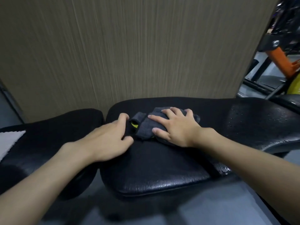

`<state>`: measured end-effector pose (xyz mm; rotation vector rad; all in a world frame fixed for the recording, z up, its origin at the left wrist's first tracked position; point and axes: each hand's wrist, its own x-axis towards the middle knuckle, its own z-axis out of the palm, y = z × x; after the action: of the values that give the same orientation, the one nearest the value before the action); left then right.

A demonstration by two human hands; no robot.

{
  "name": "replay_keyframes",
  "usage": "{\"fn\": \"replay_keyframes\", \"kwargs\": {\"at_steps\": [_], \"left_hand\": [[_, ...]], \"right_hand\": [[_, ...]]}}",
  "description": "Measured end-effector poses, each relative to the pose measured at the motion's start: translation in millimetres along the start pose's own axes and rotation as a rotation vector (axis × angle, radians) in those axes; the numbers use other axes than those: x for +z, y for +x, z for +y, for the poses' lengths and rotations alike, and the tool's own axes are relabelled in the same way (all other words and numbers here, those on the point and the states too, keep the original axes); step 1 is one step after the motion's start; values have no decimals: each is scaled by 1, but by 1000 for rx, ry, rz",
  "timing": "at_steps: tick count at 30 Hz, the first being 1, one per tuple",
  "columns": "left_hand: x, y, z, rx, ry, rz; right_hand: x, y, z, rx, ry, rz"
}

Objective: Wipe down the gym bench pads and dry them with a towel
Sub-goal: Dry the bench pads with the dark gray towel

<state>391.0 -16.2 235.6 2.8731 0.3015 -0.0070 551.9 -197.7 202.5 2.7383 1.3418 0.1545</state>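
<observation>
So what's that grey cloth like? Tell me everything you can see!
The cloth is dark grey and looks soft and fuzzy. It lies crumpled in folds on the black bench pad, with a small yellow-green patch showing at its left edge. The right hand presses flat on it, fingers spread. The left hand is at its left edge; whether it grips the cloth is unclear.

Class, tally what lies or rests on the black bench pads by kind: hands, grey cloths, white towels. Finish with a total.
Hands: 2, the left hand and the right hand
Grey cloth: 1
White towel: 1
Total: 4
</observation>
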Motion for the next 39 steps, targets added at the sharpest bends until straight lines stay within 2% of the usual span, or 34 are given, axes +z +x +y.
{"fn": "replay_keyframes", "kwargs": {"at_steps": [3,6,11,15,20,25,27,31,34,36,37,39], "left_hand": [[2,-2,16,-10,126,-55],[9,4,25,-92,243,-240],[10,14,25,-192,130,-311],[9,19,27,-225,61,-324],[9,22,28,-223,36,-315],[7,21,30,-216,5,-300],[6,22,30,-212,23,-303],[4,23,28,-204,47,-318],[6,22,24,-190,52,-316],[7,21,21,-183,54,-312],[8,21,20,-181,55,-307],[10,22,19,-176,67,-292]], "right_hand": [[4,50,19,23,12,-12],[7,93,36,64,15,-26],[7,142,49,126,20,-56],[8,144,50,103,9,-43],[5,101,45,34,9,-28],[0,-3,29,-78,23,25],[-6,-45,19,-49,-6,15],[-23,-98,-16,163,-144,-53],[-36,-125,-34,161,-185,-100],[-53,-131,-19,120,-50,-123],[-60,-130,-3,65,97,-148],[-73,-126,27,-104,391,-295]]}}
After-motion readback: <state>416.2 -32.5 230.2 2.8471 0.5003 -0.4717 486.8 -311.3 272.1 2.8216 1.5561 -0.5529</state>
